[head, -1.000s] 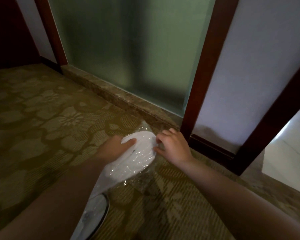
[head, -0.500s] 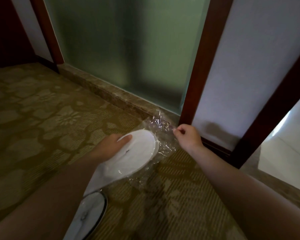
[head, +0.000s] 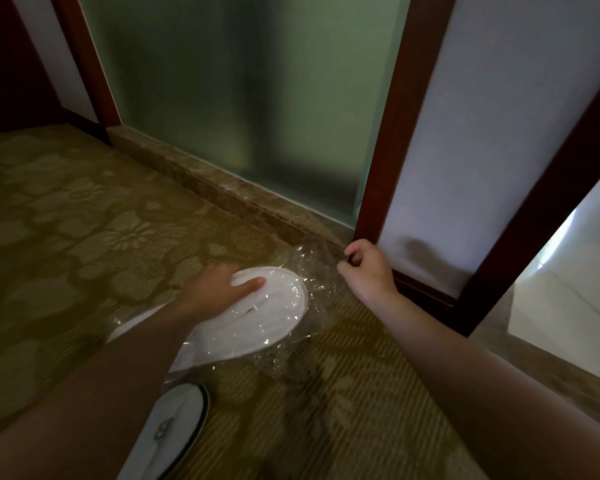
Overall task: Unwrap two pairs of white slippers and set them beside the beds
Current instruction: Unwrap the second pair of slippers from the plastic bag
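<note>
A flat pair of white slippers [head: 260, 320] lies sole-up in my left hand [head: 219, 292], thumb on top, held low over the carpet. Clear plastic wrap [head: 312, 268] still clings around the slippers' front end and trails to the right. My right hand [head: 368, 268] pinches the far edge of that wrap, pulled away from the toe. Another white slipper with a dark rim [head: 174, 431] shows below my left forearm, partly hidden by it.
Patterned green-brown carpet [head: 84, 237] covers the floor. A stone sill [head: 222, 192] runs under a frosted glass panel [head: 239, 98]. Dark wooden frames [head: 388, 140] and a white wall stand right; a bright tiled doorway [head: 568, 289] opens at far right.
My right hand has moved right and away from the slippers' toe, stretching the plastic wrap off the front end. My left hand keeps its hold on the slippers.
</note>
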{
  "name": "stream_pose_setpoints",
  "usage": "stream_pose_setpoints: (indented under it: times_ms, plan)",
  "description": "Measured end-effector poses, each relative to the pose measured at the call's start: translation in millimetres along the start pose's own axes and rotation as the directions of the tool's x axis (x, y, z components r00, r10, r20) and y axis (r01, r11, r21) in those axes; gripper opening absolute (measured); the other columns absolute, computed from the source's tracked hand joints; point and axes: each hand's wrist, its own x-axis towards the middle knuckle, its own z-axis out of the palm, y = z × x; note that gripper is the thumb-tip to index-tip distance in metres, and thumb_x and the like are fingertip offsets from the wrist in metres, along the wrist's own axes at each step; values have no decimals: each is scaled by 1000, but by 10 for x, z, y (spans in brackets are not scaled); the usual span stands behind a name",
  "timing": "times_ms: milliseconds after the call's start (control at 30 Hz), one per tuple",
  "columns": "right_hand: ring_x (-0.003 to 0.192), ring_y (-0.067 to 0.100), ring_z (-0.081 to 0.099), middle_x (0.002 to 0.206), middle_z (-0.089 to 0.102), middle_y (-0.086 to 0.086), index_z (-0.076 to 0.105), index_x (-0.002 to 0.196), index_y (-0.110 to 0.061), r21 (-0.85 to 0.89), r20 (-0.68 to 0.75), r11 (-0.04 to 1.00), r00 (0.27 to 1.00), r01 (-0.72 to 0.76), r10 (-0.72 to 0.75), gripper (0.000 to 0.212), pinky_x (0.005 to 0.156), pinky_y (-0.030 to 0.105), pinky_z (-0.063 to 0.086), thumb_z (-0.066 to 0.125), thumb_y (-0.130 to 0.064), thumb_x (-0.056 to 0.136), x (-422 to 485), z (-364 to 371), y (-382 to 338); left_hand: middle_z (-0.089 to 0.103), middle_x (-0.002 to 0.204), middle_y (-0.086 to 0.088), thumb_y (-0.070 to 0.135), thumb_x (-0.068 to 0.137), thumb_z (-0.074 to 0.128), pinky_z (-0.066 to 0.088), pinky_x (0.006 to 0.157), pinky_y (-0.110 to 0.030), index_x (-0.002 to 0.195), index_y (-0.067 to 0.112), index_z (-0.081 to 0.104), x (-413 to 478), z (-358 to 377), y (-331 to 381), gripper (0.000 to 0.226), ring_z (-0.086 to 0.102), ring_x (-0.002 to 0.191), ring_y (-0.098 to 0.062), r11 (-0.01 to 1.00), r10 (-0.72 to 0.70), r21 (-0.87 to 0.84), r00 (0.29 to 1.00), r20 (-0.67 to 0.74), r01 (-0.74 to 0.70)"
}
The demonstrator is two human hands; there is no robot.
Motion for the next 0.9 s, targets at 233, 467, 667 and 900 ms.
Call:
stream_pose_setpoints:
  times_ms: [233, 467, 667, 900]
  plan:
    - [81, 18, 61, 80, 60, -8, 65, 83, -19, 51, 219, 998, 974, 43, -53, 8, 81, 30, 51, 59, -15, 87, -141, 199, -114, 64, 101, -5, 65, 82, 44, 41, 76, -30, 114, 13, 59, -15, 0, 16, 62, 56, 87, -19, 991, 3, 137, 1000, -1, -3]
    - [87, 14, 58, 91, 67, 2, 73, 96, -8, 21, 145, 1000, 989, 18, -20, 18, 79, 21, 39, 59, -15, 88, -180, 284, -135, 61, 126, -9, 62, 85, 44, 39, 89, -34, 129, 14, 50, -27, 15, 112, 66, 58, 111, -26, 995, 22, 96, 1000, -8, -21]
    - [63, 12, 60, 71, 62, -1, 65, 79, -14, 194, 186, 980, 982, -47, 10, 20, 71, 30, 52, 51, -13, 93, -114, 216, -156, 61, 125, -10, 60, 86, 42, 41, 93, -36, 127, 13, 51, -11, 28, 112, 64, 59, 111, -27, 998, -4, 68, 1000, 15, 3]
    - [43, 7, 57, 54, 60, 1, 64, 78, -14, 291, 213, 950, 976, -117, 56, 23, 42, 17, 46, 49, -12, 95, -74, 117, -132, 62, 100, -4, 60, 86, 43, 38, 76, -30, 111, 14, 57, 32, 63, 83, 54, 60, 93, -22, 1000, -14, 27, 1000, 14, 14]
